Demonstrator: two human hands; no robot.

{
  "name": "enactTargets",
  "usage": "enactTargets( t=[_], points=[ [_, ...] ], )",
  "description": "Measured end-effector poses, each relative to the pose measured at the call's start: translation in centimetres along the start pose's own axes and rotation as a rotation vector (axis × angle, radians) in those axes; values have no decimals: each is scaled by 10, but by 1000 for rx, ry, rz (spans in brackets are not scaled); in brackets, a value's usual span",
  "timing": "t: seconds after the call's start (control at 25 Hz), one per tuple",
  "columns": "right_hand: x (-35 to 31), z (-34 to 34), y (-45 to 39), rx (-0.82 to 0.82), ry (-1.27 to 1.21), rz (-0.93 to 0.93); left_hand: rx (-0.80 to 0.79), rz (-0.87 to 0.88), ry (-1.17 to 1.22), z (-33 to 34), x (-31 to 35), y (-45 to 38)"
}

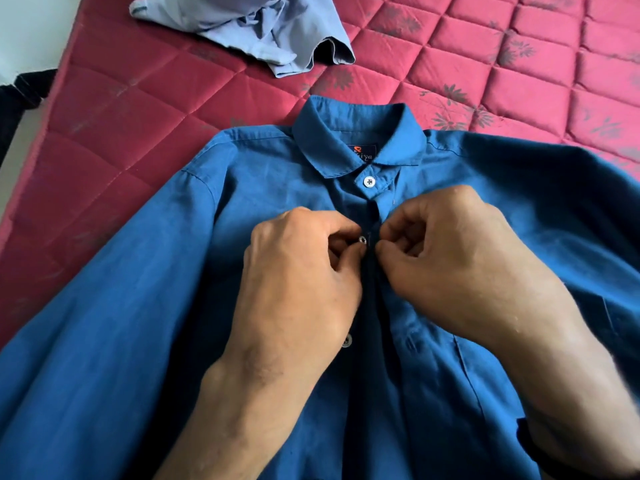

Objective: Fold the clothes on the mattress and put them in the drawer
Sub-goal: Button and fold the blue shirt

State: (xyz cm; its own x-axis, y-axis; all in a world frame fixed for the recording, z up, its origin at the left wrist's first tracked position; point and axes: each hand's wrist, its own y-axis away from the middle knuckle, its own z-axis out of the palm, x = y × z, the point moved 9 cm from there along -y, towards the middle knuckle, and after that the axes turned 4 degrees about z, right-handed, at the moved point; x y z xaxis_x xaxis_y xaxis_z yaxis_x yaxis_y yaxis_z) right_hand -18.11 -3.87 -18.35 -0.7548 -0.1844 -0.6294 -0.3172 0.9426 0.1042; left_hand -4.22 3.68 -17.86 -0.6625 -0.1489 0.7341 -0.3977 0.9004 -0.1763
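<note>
hands met over the placket of a blue shirt [145, 306] that lay front-up and spread flat on the red mattress [519, 64]. the left hand [301, 282] pinched the cloth edge bearing a small pale button [362, 240], fingers curled tight; the right hand [460, 251] pinched the opposite edge just beside it, thumb against forefinger. the shirt was plain woven cloth, smooth, with a pointed collar [356, 133] and a fastened white collar button [369, 181]. inside the collar sat a dark label [363, 154] with an orange mark and pale script, partly hidden, not fully readable. farther off, a crumpled pale blue garment [249, 29] lay on the diamond-quilted, flower-printed mattress, well apart from the shirt.
</note>
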Motion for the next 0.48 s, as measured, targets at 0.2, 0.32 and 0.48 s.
enactTargets(
  t=[0.2,0.32,0.48],
  points=[
    [5,9,-6,-164,-160,36,-32,-61,38,8,-14,-4],
    [4,6,-4,-117,-136,39,-43,-105,92,9,-21,-4],
    [2,7,-2,-77,-112,87,-72,-162,198,6,-31,-8]
  ],
)
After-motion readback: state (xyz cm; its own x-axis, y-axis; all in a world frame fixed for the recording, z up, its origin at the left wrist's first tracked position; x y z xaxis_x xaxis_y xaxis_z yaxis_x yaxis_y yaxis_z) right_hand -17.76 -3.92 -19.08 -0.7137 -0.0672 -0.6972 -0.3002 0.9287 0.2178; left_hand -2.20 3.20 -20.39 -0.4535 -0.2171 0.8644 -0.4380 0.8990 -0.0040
